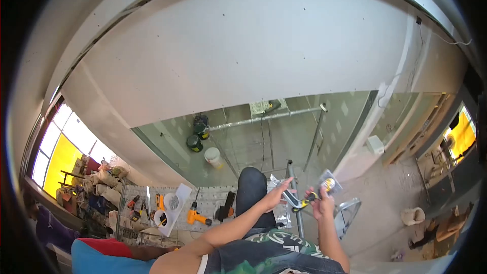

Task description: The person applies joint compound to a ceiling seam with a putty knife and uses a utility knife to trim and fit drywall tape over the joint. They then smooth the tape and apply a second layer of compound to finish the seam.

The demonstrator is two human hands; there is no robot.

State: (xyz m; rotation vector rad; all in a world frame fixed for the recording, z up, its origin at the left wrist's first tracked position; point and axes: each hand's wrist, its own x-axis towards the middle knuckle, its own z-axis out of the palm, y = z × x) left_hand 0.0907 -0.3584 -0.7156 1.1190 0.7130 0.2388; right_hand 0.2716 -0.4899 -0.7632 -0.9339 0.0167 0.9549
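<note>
My left hand [276, 196] is over my bent knee with its fingers stretched out. Beside its fingertips is the pale curved part of a yellow-and-black handled tool [307, 200], whose exact kind I cannot make out. My right hand [323, 206] is closed at the tool's handle end and around a clear plastic packet [330, 182] with a yellow part inside. Crumpled silvery wrapping [282, 217] lies beneath my left hand, next to the scaffold tube [298, 221].
An orange drill [197, 216] and a black tool [225, 207] lie on the perforated metal platform [205, 196]. Left of them is a white holder with screws [175, 205]. A person's blue-and-red sleeve [99, 256] is close at my left. Buckets [213, 157] stand below, past the wall opening.
</note>
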